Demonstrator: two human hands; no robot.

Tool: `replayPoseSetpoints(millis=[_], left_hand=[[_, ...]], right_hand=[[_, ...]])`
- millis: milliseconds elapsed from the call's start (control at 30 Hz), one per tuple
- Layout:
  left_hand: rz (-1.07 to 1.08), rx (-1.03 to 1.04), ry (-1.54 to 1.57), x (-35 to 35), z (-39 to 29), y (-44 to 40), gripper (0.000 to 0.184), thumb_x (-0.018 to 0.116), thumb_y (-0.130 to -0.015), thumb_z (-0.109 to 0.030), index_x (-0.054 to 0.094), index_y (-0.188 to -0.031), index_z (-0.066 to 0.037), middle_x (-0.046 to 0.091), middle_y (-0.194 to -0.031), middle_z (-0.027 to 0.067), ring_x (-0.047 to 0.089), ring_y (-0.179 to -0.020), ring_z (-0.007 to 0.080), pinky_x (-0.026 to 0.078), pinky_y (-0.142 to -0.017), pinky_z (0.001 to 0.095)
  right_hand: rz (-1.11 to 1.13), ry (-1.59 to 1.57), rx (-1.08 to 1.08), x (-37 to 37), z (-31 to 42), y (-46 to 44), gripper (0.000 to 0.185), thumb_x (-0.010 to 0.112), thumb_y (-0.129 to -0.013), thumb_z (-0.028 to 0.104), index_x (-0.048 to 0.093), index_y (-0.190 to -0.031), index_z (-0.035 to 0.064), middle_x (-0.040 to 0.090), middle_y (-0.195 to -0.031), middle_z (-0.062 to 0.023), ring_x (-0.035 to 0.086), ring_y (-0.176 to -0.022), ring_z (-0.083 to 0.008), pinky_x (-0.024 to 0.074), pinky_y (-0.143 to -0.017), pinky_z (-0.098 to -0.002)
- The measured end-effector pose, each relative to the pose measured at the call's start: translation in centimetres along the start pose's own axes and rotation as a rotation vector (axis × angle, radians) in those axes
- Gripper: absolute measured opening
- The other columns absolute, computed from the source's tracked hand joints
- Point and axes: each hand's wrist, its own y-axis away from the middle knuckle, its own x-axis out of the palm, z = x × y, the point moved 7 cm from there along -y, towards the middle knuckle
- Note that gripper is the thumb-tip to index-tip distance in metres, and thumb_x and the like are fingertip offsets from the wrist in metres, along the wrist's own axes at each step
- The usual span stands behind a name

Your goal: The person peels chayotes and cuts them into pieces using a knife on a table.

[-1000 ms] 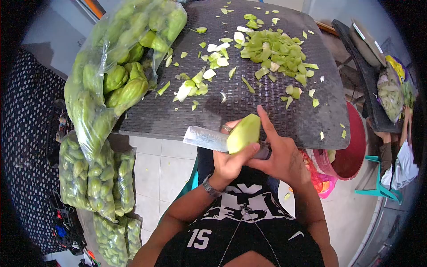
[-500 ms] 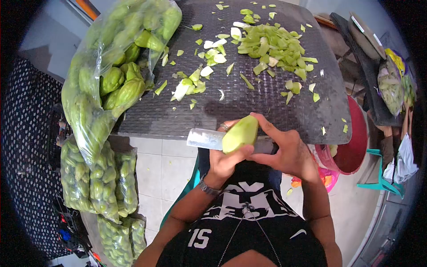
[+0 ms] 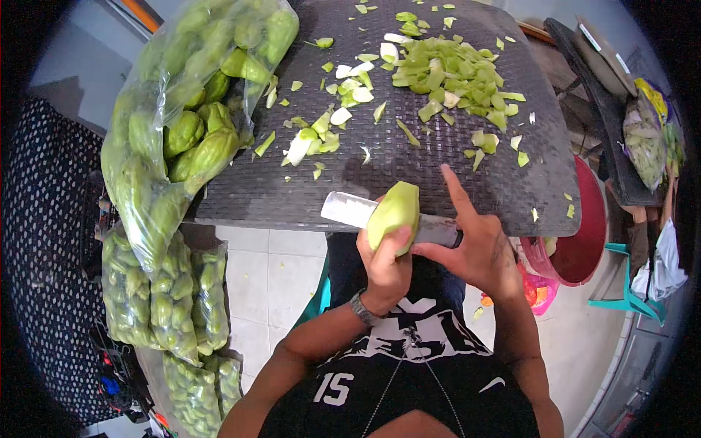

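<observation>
My left hand (image 3: 387,270) is wrapped round a pale green peeled chayote (image 3: 394,215), held above the table's near edge. Behind the chayote runs a wide knife blade (image 3: 349,209), which shows on both sides of it. The knife's handle end is at my right hand (image 3: 478,248), whose lower fingers close round it while the index finger points up and the thumb reaches to the chayote. On the dark woven table (image 3: 292,197) lie a heap of green slices (image 3: 453,77) and scattered pale peel pieces (image 3: 299,146).
An open plastic bag of chayotes (image 3: 186,131) covers the table's left side. More filled bags (image 3: 171,299) stand below it. At right are a red tub (image 3: 580,241), a teal stool (image 3: 628,292) and a dark side table (image 3: 621,160) with bagged vegetables; another person's arm shows there.
The chayote has turned more upright in my left hand, and my left hand has shifted a little right. My right index finger, near the chayote's top half a second ago, now points up away from it.
</observation>
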Motion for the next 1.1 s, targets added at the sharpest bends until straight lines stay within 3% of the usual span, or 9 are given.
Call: replayPoseSetpoints(millis=[200, 233, 333, 433, 533, 800, 967, 1067, 1100], left_hand=[[0.165, -0.245, -0.166, 0.1, -1.6, -1.6, 0.046, 0.071, -0.089, -0.002, 0.055, -0.131, 0.004, 0.066, -0.121, 0.0123, 0.067, -0.109, 0.0228, 0.052, -0.097, 0.0354], [0.173, -0.326, -0.178, 0.1, -1.7, -1.8, 0.044, 0.075, -0.087, -0.002, 0.057, -0.127, 0.001, 0.066, -0.116, 0.0095, 0.068, -0.103, 0.0191, 0.054, -0.088, 0.033], [0.136, -0.305, -0.246, 0.3, -2.6, -2.5, 0.044, 0.076, -0.087, -0.004, 0.058, -0.127, 0.0, 0.067, -0.114, 0.0092, 0.068, -0.099, 0.0176, 0.055, -0.084, 0.0336], [0.061, -0.285, -0.256, 0.4, -3.4, -3.3, 0.036, 0.075, -0.088, -0.007, 0.064, -0.122, 0.001, 0.069, -0.106, 0.008, 0.068, -0.096, 0.0171, 0.054, -0.084, 0.0327], [0.024, -0.213, -0.247, 0.8, -3.6, -3.9, 0.032, 0.074, -0.088, -0.008, 0.066, -0.117, 0.002, 0.07, -0.104, 0.0072, 0.069, -0.094, 0.0163, 0.053, -0.082, 0.0322], [-0.109, 0.022, -0.178, 1.1, -2.7, -5.4, 0.033, 0.074, -0.089, -0.014, 0.066, -0.115, 0.006, 0.071, -0.103, 0.01, 0.07, -0.089, 0.0197, 0.055, -0.077, 0.0323], [0.041, -0.22, -0.349, 2.0, -3.8, -5.5, 0.032, 0.076, -0.086, -0.01, 0.07, -0.112, 0.008, 0.073, -0.102, 0.0094, 0.071, -0.089, 0.0175, 0.054, -0.08, 0.0306], [-0.006, -0.279, -0.313, 0.9, -2.6, -4.9, 0.036, 0.074, -0.088, -0.015, 0.066, -0.116, 0.005, 0.071, -0.104, 0.0119, 0.07, -0.09, 0.0203, 0.056, -0.071, 0.0328], [-0.05, -0.237, -0.241, 0.4, -1.7, -4.9, 0.038, 0.077, -0.086, -0.011, 0.068, -0.118, 0.007, 0.072, -0.105, 0.0119, 0.071, -0.093, 0.0171, 0.055, -0.081, 0.0312]], right_hand=[[-0.042, 0.227, -0.223, -0.7, 0.5, 0.2, 0.11, 0.083, -0.081, 0.05, 0.021, -0.163, 0.0084, 0.073, -0.085, -0.0208, 0.073, -0.076, -0.0422, 0.0573, -0.065, -0.0492], [-0.032, 0.274, -0.264, -0.4, 0.9, 0.4, 0.111, 0.082, -0.081, 0.051, 0.021, -0.163, 0.0079, 0.073, -0.083, -0.0198, 0.073, -0.075, -0.0414, 0.0572, -0.064, -0.0487], [-0.164, 0.316, -0.188, -1.2, 0.5, -0.2, 0.089, 0.08, -0.08, 0.058, 0.049, -0.146, 0.006, 0.071, -0.077, -0.017, 0.072, -0.069, -0.0387, 0.0574, -0.061, -0.0473], [-0.244, 0.316, -0.206, -1.1, 0.1, -0.8, 0.067, 0.077, -0.079, 0.065, 0.067, -0.104, 0.004, 0.069, -0.072, -0.016, 0.072, -0.066, -0.0373, 0.057, -0.059, -0.0469], [-0.227, 0.422, -0.207, -0.4, -0.3, -1.8, 0.065, 0.074, -0.079, 0.07, 0.059, -0.074, 0.0065, 0.067, -0.068, -0.0152, 0.071, -0.062, -0.0362, 0.0558, -0.056, -0.0465], [-0.201, 0.572, -0.12, 1.0, -0.9, -3.5, 0.071, 0.066, -0.083, 0.075, 0.061, -0.077, 0.0052, 0.068, -0.067, -0.0154, 0.073, -0.068, -0.0368, 0.057, -0.062, -0.0481], [0.054, 0.551, 0.054, -1.0, -1.8, -4.1, 0.077, 0.058, -0.086, 0.079, 0.066, -0.085, 0.0028, 0.073, -0.079, -0.0209, 0.074, -0.076, -0.0401, 0.0589, -0.069, -0.0481], [0.087, 0.578, 0.042, -1.4, -1.9, -4.1, 0.08, 0.056, -0.086, 0.081, 0.067, -0.087, 0.0019, 0.074, -0.081, -0.0221, 0.074, -0.078, -0.0412, 0.0591, -0.07, -0.0489], [0.071, 0.599, 0.041, -1.3, -1.9, -4.7, 0.081, 0.056, -0.085, 0.081, 0.068, -0.088, 0.0016, 0.074, -0.08, -0.0219, 0.074, -0.078, -0.0412, 0.0591, -0.07, -0.0493]])
